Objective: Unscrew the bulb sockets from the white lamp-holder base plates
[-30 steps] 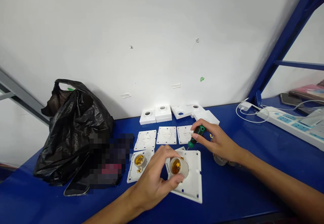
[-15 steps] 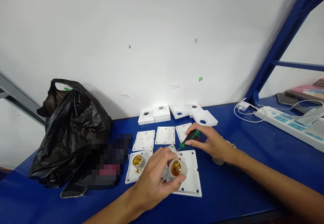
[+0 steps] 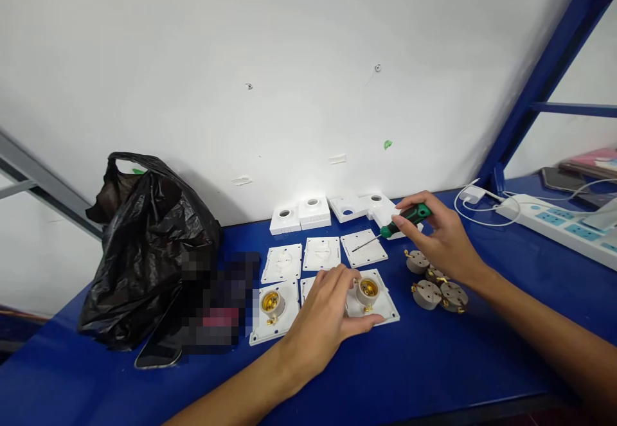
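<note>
My right hand (image 3: pixel 441 236) is wrapped round a green and black screwdriver (image 3: pixel 407 219), its shaft pointing down-left over a white plate (image 3: pixel 373 256). Lower down, my left hand (image 3: pixel 328 304) reaches over a square white plate (image 3: pixel 393 310) that bears a round lamp socket (image 3: pixel 367 288) with a brass inside. Thumb and fingers are spread around that socket, with the thumb at the plate's front edge. To the left, another socket (image 3: pixel 272 304) sits on its own white plate (image 3: pixel 260 336). Part of a plate between them is hidden by my left hand.
Several loose sockets (image 3: pixel 427 294) lie right of the plates on the blue table (image 3: pixel 434 368). White covers (image 3: pixel 314 213) line the wall. A black plastic bag (image 3: pixel 154 252) and a phone (image 3: pixel 157 352) are left; a white power strip (image 3: pixel 559 223) with cables is right.
My right hand has lifted the screwdriver up and right, away from the socket. The socket and its plate now sit higher and farther right in view, and my left hand has loosened around them.
</note>
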Available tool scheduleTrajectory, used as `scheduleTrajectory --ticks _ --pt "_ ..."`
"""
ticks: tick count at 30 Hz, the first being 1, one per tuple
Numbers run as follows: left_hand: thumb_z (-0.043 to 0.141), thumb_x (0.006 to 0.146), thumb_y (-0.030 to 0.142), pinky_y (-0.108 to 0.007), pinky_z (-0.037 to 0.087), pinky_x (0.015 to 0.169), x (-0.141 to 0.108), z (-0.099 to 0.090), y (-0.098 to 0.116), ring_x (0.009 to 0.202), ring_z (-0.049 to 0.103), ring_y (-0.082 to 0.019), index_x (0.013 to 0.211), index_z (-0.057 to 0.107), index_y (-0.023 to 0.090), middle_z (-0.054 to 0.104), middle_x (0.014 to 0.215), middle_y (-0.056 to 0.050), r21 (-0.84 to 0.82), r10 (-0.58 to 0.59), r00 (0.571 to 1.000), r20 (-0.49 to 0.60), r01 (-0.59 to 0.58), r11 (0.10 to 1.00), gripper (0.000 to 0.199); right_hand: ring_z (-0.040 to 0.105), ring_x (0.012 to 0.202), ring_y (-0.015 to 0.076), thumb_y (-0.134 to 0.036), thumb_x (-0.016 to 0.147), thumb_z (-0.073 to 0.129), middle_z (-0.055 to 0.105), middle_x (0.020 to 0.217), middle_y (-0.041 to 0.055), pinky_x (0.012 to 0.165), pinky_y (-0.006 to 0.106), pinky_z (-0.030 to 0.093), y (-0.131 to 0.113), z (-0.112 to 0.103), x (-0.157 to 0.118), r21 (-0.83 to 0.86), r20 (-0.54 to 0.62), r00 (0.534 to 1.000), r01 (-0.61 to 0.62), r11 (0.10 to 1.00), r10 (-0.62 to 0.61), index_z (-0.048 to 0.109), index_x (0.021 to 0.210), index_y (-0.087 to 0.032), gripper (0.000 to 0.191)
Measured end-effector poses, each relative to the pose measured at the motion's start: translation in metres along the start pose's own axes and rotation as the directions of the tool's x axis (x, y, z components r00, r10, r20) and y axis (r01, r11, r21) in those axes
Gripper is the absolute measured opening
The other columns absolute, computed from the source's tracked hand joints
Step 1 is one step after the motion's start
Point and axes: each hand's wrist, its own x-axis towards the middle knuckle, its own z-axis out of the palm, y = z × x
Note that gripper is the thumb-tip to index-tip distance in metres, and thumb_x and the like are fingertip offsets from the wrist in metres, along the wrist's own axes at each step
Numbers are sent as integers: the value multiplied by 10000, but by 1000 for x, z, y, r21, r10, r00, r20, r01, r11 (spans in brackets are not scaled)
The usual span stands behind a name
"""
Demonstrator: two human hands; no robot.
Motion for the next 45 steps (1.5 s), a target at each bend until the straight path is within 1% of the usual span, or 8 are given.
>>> scheduleTrajectory --ticks 6,12,16,21,25,29,35,45 --pt "955 891 278 -441 509 1008 -9 -5 -8 1171 620 -318 1393 532 251 644 1280 -68 41 64 998 -11 -63 997 657 661 691 177 -369 997 733 696 822 2 599 304 547 -2 -1 -1 -52 -18 999 41 998 -42 663 1008 -263 127" --pt "1107 597 492 -484 502 1033 -10 -3 -23 1141 686 -359 1323 596 221 722 1230 -86 56 160 987 33 -162 985 929 520 546 144 -321 1031 668 601 702 -34 498 307 443 -3 -6 -5 -88 -133 986 85 992 -96 619 922 -278 127" --pt "1062 717 443 -430 479 1035 -10 0 -22 1162 703 -312 1291 613 222 739 1248 -64 -25 261 961 97 -260 965 762 503 467 135 -279 1009 677 597 634 -45 445 321 407 -11 -7 -10 -148 -95 982 146 978 -161 602 891 -284 140" --pt "919 938 284 -409 471 990 -11 -5 -11 1040 696 -259 1233 628 208 725 1163 -46 12 248 962 113 -251 968 421 538 422 112 -222 1001 643 616 623 -72 417 294 386 -24 -8 -12 -215 102 959 280 935 -264 587 961 -287 95" --pt "905 949 246 -400 469 1001 -11 -8 -7 1065 671 -258 1242 616 203 701 1186 -53 22 271 953 139 -276 961 413 591 478 118 -209 1033 600 640 664 -66 498 285 465 -30 -8 -12 -204 225 926 350 914 -305 556 993 -290 100" --pt "897 960 269 -401 463 994 -11 -7 -9 1042 638 -247 1225 616 211 677 1163 -42 29 268 950 159 -276 961 390 558 473 113 -191 1042 596 616 651 -69 520 289 453 -32 -7 -13 -251 190 903 423 870 -384 520 950 -286 153" --pt "873 981 279 -386 451 978 -10 -7 -8 984 612 -222 993 587 208 666 1088 -18 38 239 951 194 -251 967 295 512 458 110 -177 1028 630 576 614 -77 499 281 423 -40 0 -16 -312 207 897 439 843 -390 490 885 -273 222" --pt "844 998 265 -368 460 952 -12 -10 -5 990 605 -224 1003 584 220 662 1082 -13 67 231 953 198 -248 966 265 455 440 101 -197 1033 631 517 589 -92 493 278 387 -45 1 -14 -321 237 904 418 850 -355 466 876 -274 241"
